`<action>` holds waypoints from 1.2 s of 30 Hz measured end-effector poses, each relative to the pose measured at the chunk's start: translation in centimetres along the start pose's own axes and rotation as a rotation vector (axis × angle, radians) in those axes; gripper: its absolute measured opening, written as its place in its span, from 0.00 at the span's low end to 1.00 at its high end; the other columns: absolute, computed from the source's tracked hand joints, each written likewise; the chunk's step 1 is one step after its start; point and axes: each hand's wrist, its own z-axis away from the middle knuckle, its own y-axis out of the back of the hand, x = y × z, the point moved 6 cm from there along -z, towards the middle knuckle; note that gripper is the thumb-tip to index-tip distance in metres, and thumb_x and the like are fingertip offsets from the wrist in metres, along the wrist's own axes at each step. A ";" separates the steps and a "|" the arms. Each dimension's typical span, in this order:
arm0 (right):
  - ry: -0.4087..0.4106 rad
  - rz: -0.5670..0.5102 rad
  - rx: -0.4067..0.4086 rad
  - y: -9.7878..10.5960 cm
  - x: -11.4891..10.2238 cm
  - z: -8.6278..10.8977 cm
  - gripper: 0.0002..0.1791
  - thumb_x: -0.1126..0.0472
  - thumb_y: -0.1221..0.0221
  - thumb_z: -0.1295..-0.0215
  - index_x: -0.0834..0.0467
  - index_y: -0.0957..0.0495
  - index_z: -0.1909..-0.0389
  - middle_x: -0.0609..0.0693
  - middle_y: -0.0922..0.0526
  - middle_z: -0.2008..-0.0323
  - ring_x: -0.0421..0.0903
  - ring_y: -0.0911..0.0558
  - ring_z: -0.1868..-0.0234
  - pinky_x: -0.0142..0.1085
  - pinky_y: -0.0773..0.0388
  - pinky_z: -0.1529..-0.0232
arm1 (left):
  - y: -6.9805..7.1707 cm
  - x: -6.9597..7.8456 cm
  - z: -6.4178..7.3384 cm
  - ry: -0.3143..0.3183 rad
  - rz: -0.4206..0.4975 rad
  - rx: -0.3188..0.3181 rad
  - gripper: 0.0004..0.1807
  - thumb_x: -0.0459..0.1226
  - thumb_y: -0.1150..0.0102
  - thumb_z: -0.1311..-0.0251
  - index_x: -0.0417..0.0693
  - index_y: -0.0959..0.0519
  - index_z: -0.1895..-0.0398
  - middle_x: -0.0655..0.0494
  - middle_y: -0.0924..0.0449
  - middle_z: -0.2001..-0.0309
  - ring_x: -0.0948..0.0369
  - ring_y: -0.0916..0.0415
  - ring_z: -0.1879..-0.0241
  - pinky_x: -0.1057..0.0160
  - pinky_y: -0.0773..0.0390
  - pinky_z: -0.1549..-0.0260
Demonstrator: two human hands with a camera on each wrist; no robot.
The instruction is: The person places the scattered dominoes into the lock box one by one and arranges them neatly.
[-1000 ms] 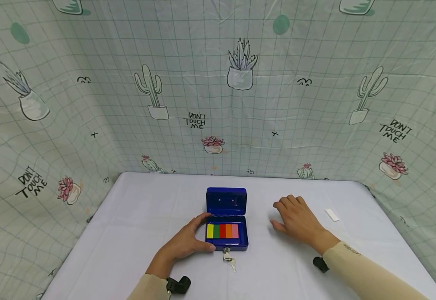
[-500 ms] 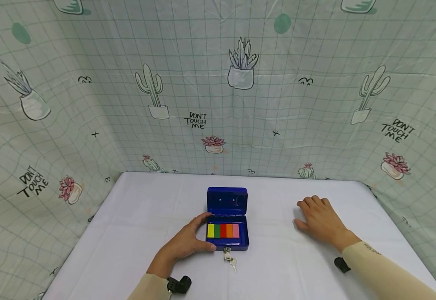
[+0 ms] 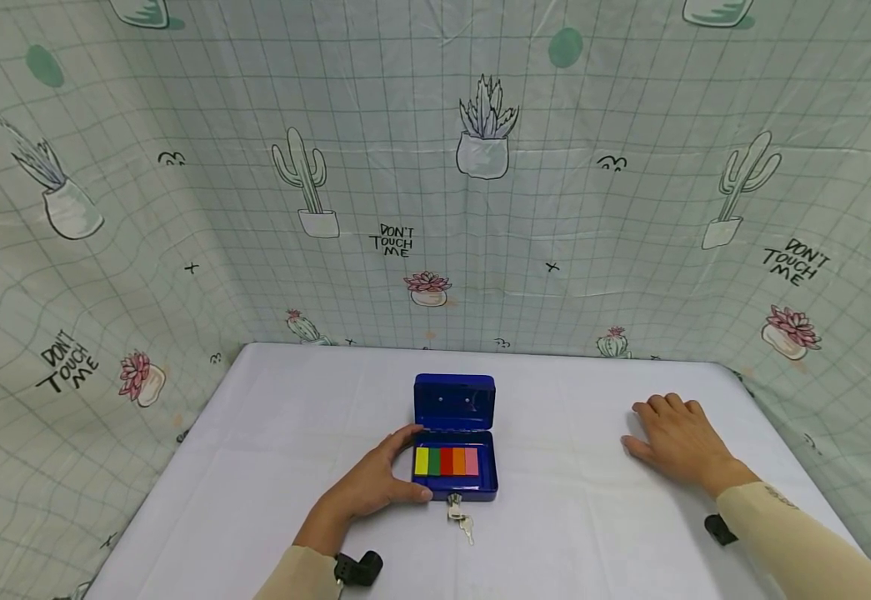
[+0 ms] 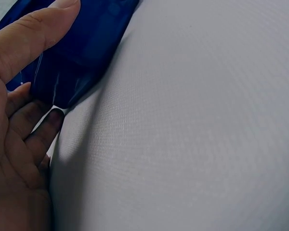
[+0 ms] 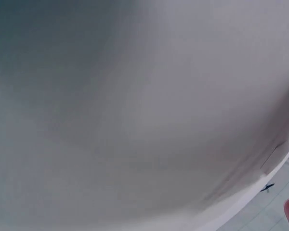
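A small blue cash box (image 3: 484,487) stands with its lid (image 3: 454,402) raised. Inside, several coloured blocks (image 3: 446,462) lie side by side: yellow, green, red, orange and pink. From the lock at the front hang keys (image 3: 456,511). My left hand (image 3: 369,482) grips the box's left end, thumb at the front corner and fingers toward the back; the left wrist view shows the thumb (image 4: 36,36) against the blue wall. Over at the table's right, my right hand (image 3: 678,442) is held palm down, fingers loosely bent, holding nothing. A small white block (image 5: 277,158) appears in the right wrist view; in the head view it is hidden.
A white cloth (image 3: 555,533) covers the table. Behind and at both sides hangs a checked curtain (image 3: 345,292) with plant drawings. Each wrist wears a black camera, one of them the left wrist camera (image 3: 358,569).
My right hand has moved right, away from the box, over the spot where the white block lay in view. The left hand and the box have stayed in place.
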 end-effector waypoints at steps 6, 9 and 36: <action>-0.056 -0.015 -0.076 -0.4 1.4 0.5 0.33 0.40 0.38 0.29 0.65 0.21 0.39 0.63 0.20 0.47 0.65 0.24 0.45 0.63 0.30 0.51 | -0.1 0.0 -0.1 -0.008 0.004 -0.004 0.56 0.49 0.15 0.52 0.63 0.37 0.19 0.47 0.40 0.18 0.40 0.46 0.18 0.27 0.48 0.25; -0.084 -0.026 -0.106 -0.5 1.9 0.8 0.33 0.39 0.38 0.28 0.64 0.20 0.39 0.64 0.20 0.46 0.66 0.25 0.45 0.63 0.30 0.51 | -0.1 0.1 -0.2 -0.009 -0.001 -0.006 0.56 0.49 0.15 0.52 0.63 0.37 0.19 0.47 0.40 0.18 0.40 0.46 0.18 0.27 0.47 0.25; -0.145 -0.069 -0.149 0.2 3.6 5.9 0.31 0.37 0.40 0.27 0.63 0.18 0.46 0.62 0.18 0.49 0.66 0.22 0.46 0.64 0.29 0.53 | 0.0 0.7 0.4 -0.013 0.010 -0.009 0.56 0.46 0.15 0.51 0.61 0.37 0.18 0.46 0.39 0.18 0.39 0.47 0.19 0.26 0.50 0.24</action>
